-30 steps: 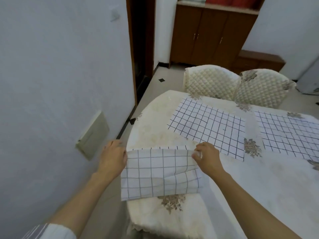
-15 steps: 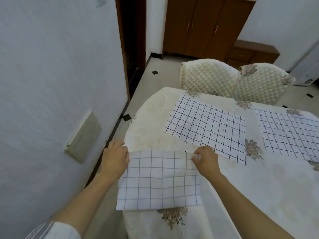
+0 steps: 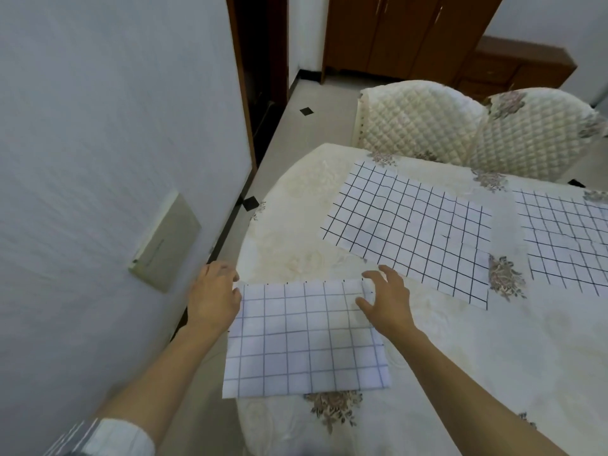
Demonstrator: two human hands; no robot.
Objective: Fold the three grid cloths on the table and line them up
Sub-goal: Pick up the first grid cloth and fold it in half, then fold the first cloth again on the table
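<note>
**A:** Where is the folded grid cloth point(image 3: 306, 337)?

**B:** Nearest of all, at the near left edge of the worktop point(image 3: 460, 357). Its left and near borders hang slightly past the rim. It lies flat, with its long axis running left to right.

**A:** And the hands?

**B:** The left hand point(image 3: 214, 297) is at the cloth's far left corner, fingers point(image 3: 227, 273) curled and thumb against the edge. I cannot tell whether it actually has hold of the fabric. The right hand point(image 3: 388, 301) is at the far right corner, fingers point(image 3: 391, 274) spread and relaxed, thumb lying on the cloth, gripping nothing.

**A:** Further out?

**B:** The second grid cloth point(image 3: 408, 232) lies unfolded just beyond the right hand. Its long axis also runs roughly left to right but is skewed, with the right end nearer. To its right, with a strip of worktop between them, is the third grid cloth point(image 3: 566, 238), cut off by the frame. Behind the worktop are two quilted chair backs point(image 3: 418, 116) side by side, then a brown wooden cabinet point(image 3: 411, 34)
</note>
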